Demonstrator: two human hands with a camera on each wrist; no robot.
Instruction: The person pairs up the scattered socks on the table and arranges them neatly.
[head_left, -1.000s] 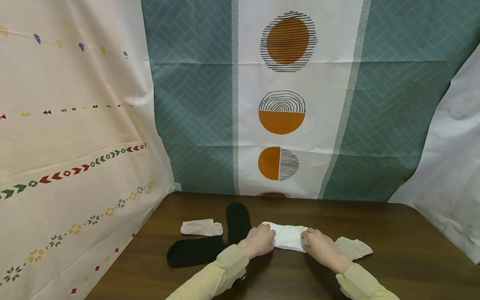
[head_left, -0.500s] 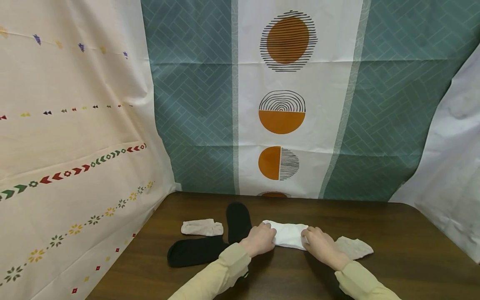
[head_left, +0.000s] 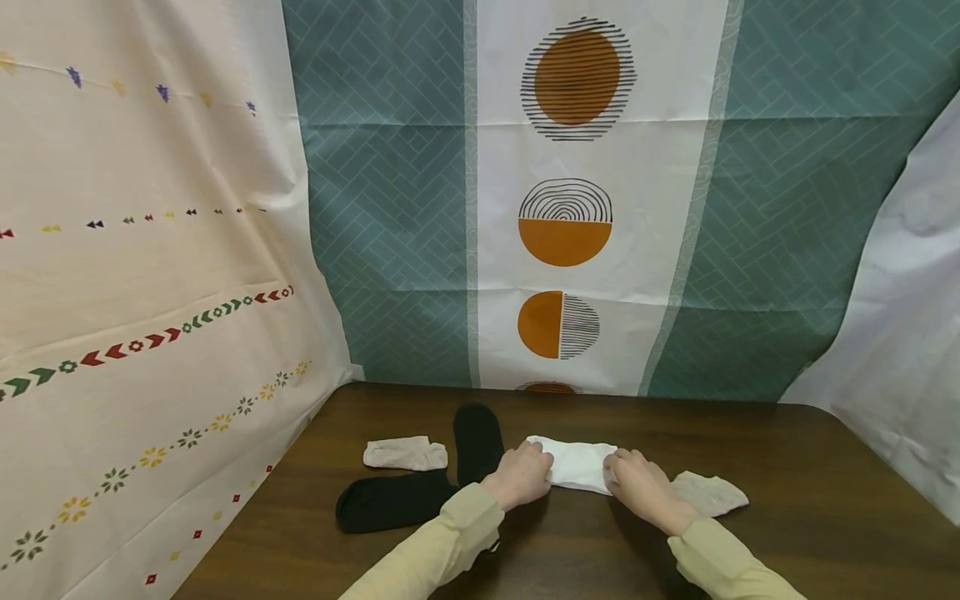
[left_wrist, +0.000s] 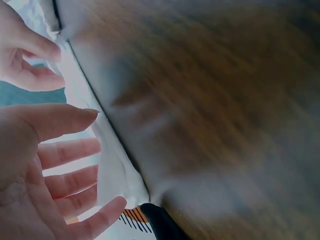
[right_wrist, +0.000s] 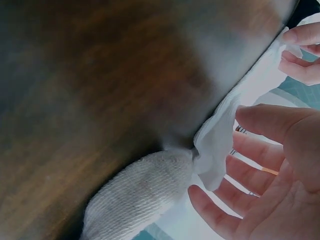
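Note:
A white sock (head_left: 577, 467) lies flat and crosswise between the hands on the dark wooden table. My left hand (head_left: 521, 477) holds its left end; in the left wrist view the thumb (left_wrist: 75, 119) touches the near edge and the fingers reach over the cloth. At the right end, my right hand (head_left: 637, 482) holds the sock the same way, its thumb (right_wrist: 260, 120) at the near edge. Just beyond the right hand is a beige ribbed sock (head_left: 708, 495). Black socks (head_left: 390, 502) spread out in an L shape lie left of the left hand.
A second beige sock (head_left: 405, 454) lies at the table's left, behind the black socks. The brown table (head_left: 817, 492) meets a patterned curtain (head_left: 390, 208) at the back. A cream cloth (head_left: 150, 333) hangs along the left side, a white one (head_left: 907, 333) on the right.
Both hands have shifted slightly away from the person, and the white sock has moved with them. The other socks stay where they were.

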